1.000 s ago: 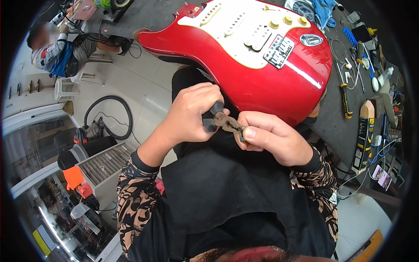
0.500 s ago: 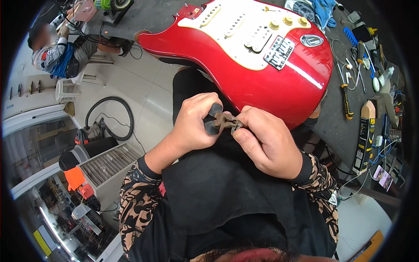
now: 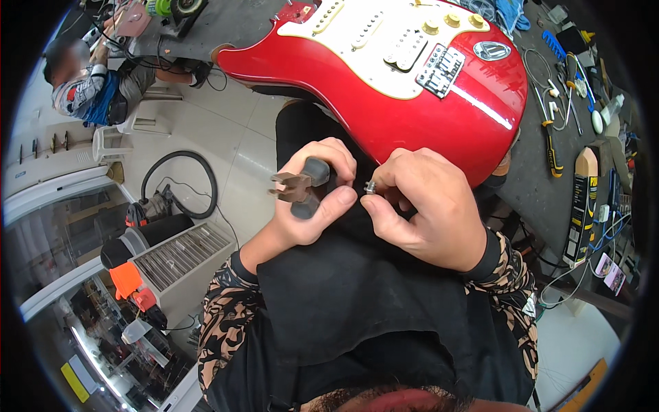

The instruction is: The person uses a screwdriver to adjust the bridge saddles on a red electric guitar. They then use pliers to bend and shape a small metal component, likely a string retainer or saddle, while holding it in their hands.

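My left hand (image 3: 291, 221) is closed around a pair of pliers (image 3: 296, 187) with rusty jaws and dark grey grips. Its jaws point left, away from my other hand. Between the thumb and index finger of my right hand (image 3: 432, 202) is a small silvery metal part (image 3: 371, 187); its exact kind is too small to make out. The pliers and this part are apart. Just beyond both hands lies a red electric guitar body (image 3: 412, 130) with a white pickguard (image 3: 377, 51), cream knobs and a metal bridge (image 3: 440, 71).
A dark workbench (image 3: 508, 151) carries a yellow-and-black screwdriver (image 3: 553, 151), cables, a blue comb-like piece (image 3: 553, 45) and a black-and-yellow box (image 3: 581, 213). Another person (image 3: 93, 86) sits at the far left. A vacuum hose (image 3: 206, 175) and metal drawers (image 3: 182, 261) stand on the left.
The pliers have come off the small metal part and turned to point left in my left hand. My right hand keeps the part, and the hands have moved apart.
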Motion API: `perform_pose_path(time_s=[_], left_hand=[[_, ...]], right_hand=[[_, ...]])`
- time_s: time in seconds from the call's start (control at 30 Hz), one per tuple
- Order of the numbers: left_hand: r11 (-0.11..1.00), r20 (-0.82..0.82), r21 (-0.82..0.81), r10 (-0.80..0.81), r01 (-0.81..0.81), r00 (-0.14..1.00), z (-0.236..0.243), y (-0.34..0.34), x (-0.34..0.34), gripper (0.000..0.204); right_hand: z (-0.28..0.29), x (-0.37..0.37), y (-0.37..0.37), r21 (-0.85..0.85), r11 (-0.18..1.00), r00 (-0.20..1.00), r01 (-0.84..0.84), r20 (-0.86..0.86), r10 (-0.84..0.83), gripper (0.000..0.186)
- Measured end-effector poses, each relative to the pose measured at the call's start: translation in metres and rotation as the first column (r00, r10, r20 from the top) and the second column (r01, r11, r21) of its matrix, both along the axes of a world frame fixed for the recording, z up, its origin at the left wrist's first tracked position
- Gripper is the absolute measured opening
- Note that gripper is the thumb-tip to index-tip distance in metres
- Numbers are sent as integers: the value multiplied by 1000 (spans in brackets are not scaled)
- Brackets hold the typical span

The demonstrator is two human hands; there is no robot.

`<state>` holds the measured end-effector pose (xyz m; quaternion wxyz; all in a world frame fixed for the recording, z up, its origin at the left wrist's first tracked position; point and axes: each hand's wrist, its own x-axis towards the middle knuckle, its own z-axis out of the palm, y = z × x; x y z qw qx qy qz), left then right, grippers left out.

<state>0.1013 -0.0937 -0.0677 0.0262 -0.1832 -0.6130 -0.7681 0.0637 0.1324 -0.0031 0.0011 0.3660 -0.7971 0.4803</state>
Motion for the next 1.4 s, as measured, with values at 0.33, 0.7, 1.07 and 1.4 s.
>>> perform_pose_path(time_s=[0.33, 0.7, 1.07, 1.4], left_hand=[[999, 112, -13, -49, 51, 993, 24, 4, 2, 14], [998, 125, 2, -66, 66, 990, 26, 3, 1, 11], [989, 204, 112, -122, 101, 971, 22, 2, 5, 12], [981, 276, 179, -118, 70, 954, 21, 5, 8, 13]], right_hand=[[-7, -1, 1, 42, 999, 993, 10, -115, -6, 28], [-7, 3, 3, -18, 998, 982, 65, 180, -60, 24], [-7, 8, -3, -113, 990, 954, 79, 298, -42, 20], [-13, 10, -12, -209, 972, 951, 109, 306, -41, 30]])
